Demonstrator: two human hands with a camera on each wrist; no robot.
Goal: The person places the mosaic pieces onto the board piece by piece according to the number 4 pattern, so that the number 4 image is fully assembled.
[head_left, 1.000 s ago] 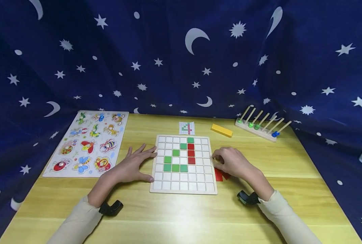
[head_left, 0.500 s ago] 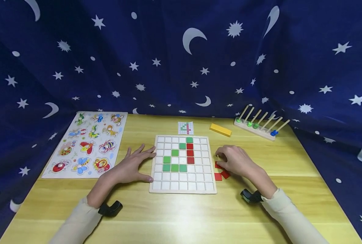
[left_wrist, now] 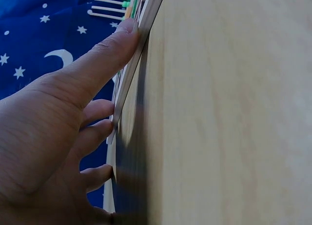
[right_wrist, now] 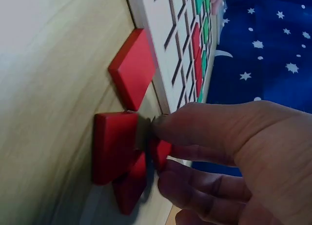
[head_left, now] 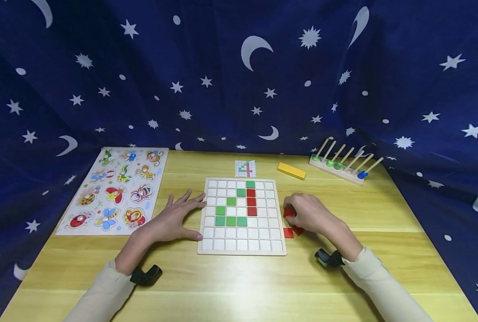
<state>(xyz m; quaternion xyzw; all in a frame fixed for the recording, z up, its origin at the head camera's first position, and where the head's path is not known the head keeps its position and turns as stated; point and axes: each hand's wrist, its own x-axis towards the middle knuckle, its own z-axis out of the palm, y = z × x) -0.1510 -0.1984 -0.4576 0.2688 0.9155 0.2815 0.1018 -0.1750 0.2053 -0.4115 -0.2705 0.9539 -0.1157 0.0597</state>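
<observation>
A square wooden grid board (head_left: 219, 246) lies on the table, with green tiles (head_left: 231, 221) in a stepped line and a row, and a column of red tiles (head_left: 251, 202). My left hand (head_left: 173, 220) rests spread against the board's left edge, its thumb (left_wrist: 114, 44) and fingertips touching the rim. Beside the right edge, my right hand (head_left: 309, 213) pinches a red tile (right_wrist: 160, 151) between thumb and fingers, low over the table. More loose red tiles (right_wrist: 113, 148) lie close by, one (right_wrist: 133, 71) right at the board's edge.
Behind the board lies a small pattern card (head_left: 245, 169), with a yellow block (head_left: 291, 171) to its right. A peg stand (head_left: 337, 171) with green and blue beads is at the back right. An insect puzzle board (head_left: 114, 190) lies left. A starry blue curtain (head_left: 206, 53) borders the table.
My right hand shifted slightly right from the board's edge, then dropped a little onto the loose red tiles, where its fingers now close on one. The left hand stays in place.
</observation>
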